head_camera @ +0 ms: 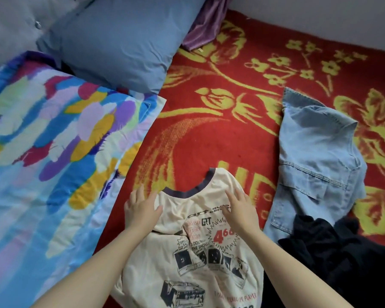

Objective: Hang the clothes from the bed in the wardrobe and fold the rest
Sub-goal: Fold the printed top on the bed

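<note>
Two hands flat on a cream graphic tee (198, 263), so I'd call this the folding half of the job, right at the smoothing stage. The tee lies print-up on the near middle of the bed, on the red flowered blanket (209, 134), dark-trimmed collar pointing to the far side. Left hand (140, 210) presses on the left shoulder area just beside the collar, right hand (240, 210) on the upper chest by the print. Fingers on both are straight and spread, just pressing the cloth, not gripping anything. The chest is bunched into a ridge between the hands, so my guess is the next move needs that wrinkle pushed out first, then the sides turned in. Sleeves aren't clearly visible, they may be tucked under, can't tell. Waiting on the right: a light blue denim shirt (316, 165) lying crumpled, and a black garment (333, 252) heaped on its near end, close beside the tee. The denim one looks like hanger material to me. As for containers, no basket, box or drawer shows, and the wardrobe isn't in view either. On the left is a colourful duvet (42, 152), with a blue pillow (120, 41) and some purple cloth (207, 23) at the far end.
</note>
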`<state>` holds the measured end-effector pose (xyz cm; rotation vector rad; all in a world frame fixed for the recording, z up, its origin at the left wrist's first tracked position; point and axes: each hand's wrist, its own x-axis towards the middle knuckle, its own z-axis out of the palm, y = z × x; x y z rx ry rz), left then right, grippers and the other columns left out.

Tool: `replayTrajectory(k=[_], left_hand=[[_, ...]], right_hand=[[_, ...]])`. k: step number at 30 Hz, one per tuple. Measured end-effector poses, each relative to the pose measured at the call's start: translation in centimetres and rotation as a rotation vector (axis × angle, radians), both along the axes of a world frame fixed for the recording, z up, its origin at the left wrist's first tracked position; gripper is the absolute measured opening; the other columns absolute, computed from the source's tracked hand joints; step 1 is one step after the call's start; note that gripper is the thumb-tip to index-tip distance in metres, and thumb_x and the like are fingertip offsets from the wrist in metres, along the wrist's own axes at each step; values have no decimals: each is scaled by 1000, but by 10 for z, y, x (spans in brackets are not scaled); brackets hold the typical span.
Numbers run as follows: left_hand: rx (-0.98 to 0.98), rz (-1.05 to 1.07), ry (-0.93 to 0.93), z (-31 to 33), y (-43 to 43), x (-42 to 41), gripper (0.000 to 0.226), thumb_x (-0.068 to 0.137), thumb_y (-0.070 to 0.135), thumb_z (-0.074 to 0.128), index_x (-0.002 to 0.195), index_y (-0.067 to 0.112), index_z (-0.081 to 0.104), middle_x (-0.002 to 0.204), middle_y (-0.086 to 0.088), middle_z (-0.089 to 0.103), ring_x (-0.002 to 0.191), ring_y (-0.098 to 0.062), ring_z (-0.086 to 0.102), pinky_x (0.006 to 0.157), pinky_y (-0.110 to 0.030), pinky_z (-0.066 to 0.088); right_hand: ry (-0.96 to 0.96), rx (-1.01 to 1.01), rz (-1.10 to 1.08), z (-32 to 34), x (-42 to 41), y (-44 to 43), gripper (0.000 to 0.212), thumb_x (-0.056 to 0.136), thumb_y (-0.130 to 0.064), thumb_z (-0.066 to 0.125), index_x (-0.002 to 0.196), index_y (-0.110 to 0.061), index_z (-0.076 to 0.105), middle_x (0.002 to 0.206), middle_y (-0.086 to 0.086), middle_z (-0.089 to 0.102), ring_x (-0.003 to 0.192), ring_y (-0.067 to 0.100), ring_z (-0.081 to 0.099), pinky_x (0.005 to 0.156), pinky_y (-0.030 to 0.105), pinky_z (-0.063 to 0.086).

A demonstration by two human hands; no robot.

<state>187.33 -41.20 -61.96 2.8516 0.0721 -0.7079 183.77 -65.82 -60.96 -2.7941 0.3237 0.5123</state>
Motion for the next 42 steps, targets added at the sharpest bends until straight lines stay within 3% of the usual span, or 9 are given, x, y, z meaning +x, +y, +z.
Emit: replayTrajectory(k=[8,14,19,23,26,30,33,36,42], left_hand=[[-74,39,36,-36,-9,27,64,90,52,48,145,27,25,140,2,46,126,-19,45,98,-36,31],[-122,182,68,-30,-6,28,41,80,56,62,89,16,64,100,-4,66,103,-26,59,80,-32,36],[-236,189,50,-3,13,20,54,76,44,72,47,15,37,53,-7,47,84,-35,60,61,-36,34],[-377,11,-166,25,25,-4,33,82,32,69,62,16,48,60,4,38,83,-29,51,64,-33,29],[-433,-18,-252,64,33,-23,18,86,29,65,90,12,60,74,-6,51,86,-30,53,72,-34,37],[-621,7,-219,149,52,-25,15,81,23,72,82,17,58,69,3,56,72,-18,52,59,-27,34],[-661,-90,-210,228,66,-22,11,77,22,76,82,22,65,60,6,51,61,-11,46,53,-14,33],[-624,-164,-113,304,83,-33,18,72,33,80,61,24,70,57,4,48,60,-10,41,53,-18,28],[-490,-351,186,406,113,-81,44,57,43,75,86,10,75,71,2,64,67,-8,56,65,-22,43]], right_hand=[[8,84,-14,-45,64,-14,72,96,-38,43,150,-30,-4,159,2,-6,143,24,19,105,41,33],[-1,-110,-60,-48,56,3,67,94,-32,45,150,-28,9,121,3,61,112,26,51,90,39,34],[9,-38,-217,-27,19,2,48,91,-21,52,137,-19,42,121,1,61,119,26,42,89,37,29],[35,-16,-211,6,-10,7,15,86,-14,53,71,-18,52,82,-1,50,103,26,47,71,33,24],[-42,24,-201,49,-33,10,11,88,-24,56,80,-18,51,87,-2,42,101,24,43,77,35,27],[-280,229,-359,134,-56,10,29,83,-41,63,75,-16,51,84,1,58,88,23,51,76,35,33],[-413,528,-379,199,-74,12,26,81,-22,69,70,-10,49,73,10,60,69,20,50,63,25,42],[-434,672,-311,264,-101,17,35,76,-3,74,64,-10,42,61,1,41,55,6,41,46,11,27],[-432,718,-243,364,-148,18,37,72,-5,78,70,-9,41,62,-1,38,48,4,36,42,10,30]])
